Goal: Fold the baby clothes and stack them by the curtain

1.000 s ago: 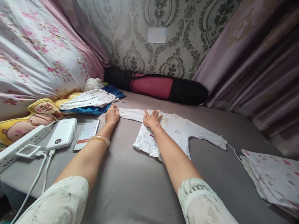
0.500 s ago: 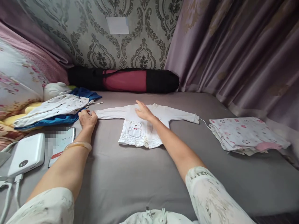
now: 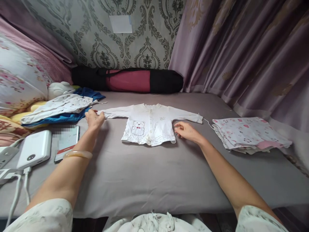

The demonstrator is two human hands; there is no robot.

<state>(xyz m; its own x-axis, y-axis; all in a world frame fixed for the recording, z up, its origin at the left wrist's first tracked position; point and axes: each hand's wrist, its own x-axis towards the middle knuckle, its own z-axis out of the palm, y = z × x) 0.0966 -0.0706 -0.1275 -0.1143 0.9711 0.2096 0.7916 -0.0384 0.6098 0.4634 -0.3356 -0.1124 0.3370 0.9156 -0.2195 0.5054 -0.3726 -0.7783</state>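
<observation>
A small white long-sleeved baby shirt [image 3: 159, 125] lies spread flat, its sleeves stretched out to both sides. It has a button front and a bear print on the left of its body. At the cuff of the left-hand sleeve, my left hand [image 3: 95, 119] is closed, with the cuff end hidden at its fingers. My right hand [image 3: 187, 131] is beside the shirt's right side seam, below the other sleeve. Its fingers are loosely bent and apart, with no cloth visible in them.
Folded printed cloths [image 3: 251, 132] lie at the right. At the left are white spotted clothing [image 3: 62, 106] on blue cloth, a phone [image 3: 70, 137], a white power bank [image 3: 36, 149] with cables and a pillow [image 3: 21, 74]. A long black and red bag [image 3: 127, 80] lies along the wall.
My right hand has moved from over the shirt's upper chest to its right side, uncovering the button front. My left hand stays at the cuff. The view has shifted slightly.
</observation>
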